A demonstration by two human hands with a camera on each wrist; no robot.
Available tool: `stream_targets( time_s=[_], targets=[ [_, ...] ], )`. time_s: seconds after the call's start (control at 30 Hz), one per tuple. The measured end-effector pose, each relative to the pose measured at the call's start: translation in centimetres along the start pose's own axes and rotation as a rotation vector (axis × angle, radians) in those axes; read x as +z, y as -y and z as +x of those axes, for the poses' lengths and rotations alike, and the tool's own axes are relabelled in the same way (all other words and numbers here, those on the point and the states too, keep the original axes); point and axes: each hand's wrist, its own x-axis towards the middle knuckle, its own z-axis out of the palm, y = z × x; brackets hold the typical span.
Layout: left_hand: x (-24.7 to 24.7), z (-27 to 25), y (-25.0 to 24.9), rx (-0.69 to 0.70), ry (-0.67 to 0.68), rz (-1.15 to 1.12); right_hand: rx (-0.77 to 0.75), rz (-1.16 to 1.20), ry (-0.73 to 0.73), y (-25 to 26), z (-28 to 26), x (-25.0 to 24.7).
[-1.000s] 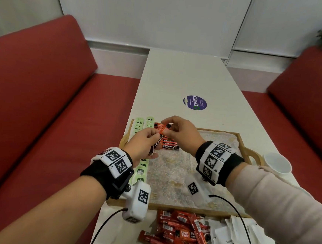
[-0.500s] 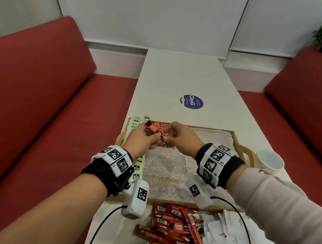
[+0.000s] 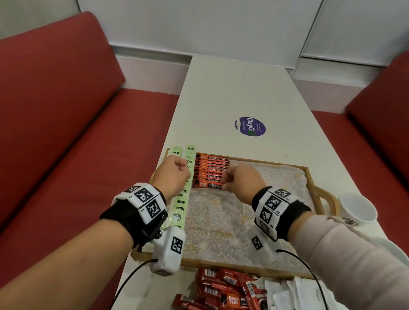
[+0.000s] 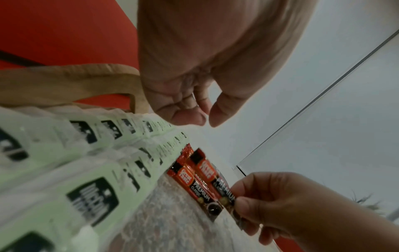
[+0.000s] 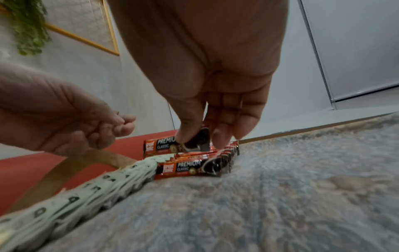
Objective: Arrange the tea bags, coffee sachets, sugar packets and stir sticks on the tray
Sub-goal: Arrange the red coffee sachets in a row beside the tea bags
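Note:
A wooden tray (image 3: pixel 238 268) lined with patterned cloth lies on the white table. Two rows of green tea bags (image 3: pixel 182 203) (image 4: pixel 92 196) (image 5: pixel 86 196) run down its left side. A row of red coffee sachets (image 3: pixel 211 167) fills its far left corner. My right hand (image 3: pixel 225 183) (image 5: pixel 198 141) (image 4: pixel 241 204) pinches the dark end of one coffee sachet (image 5: pixel 159 144) (image 4: pixel 215 179), held low over the near end of that row. My left hand (image 3: pixel 172 174) (image 4: pixel 194 110) (image 5: pixel 103 131) hovers over the tea bags, fingers curled, holding nothing.
Loose red coffee sachets (image 3: pixel 223 300) and white sugar packets (image 3: pixel 292 306) are heaped on the table in front of the tray. A white cup (image 3: pixel 357 211) stands by the tray's right handle. Red benches flank the table. A purple sticker (image 3: pixel 249 126) marks the table beyond.
Both hands held one sachet above the tray before. The left hand has let go and drawn back to the left. The right hand has lowered the sachet to the row.

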Motion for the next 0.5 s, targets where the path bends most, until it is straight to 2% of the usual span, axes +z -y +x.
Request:
stream_targets(
  time_s=[0.17, 0.3, 0.5],
  targets=[
    [0.4, 0.2, -0.2, 0.004, 0.047, 0.082, 0.057, -0.057, 0.031, -0.2, 0.7, 0.7],
    [0.7, -0.1, -0.6, 0.020, 0.143, 0.184, 0.069, -0.094, 0.030, 0.0, 1.2, 1.3],
    [1.6, 0.2, -0.5, -0.076, 0.302, 0.189, 0.086, -0.131, -0.004, 0.1, 1.4, 1.4]
  ],
)
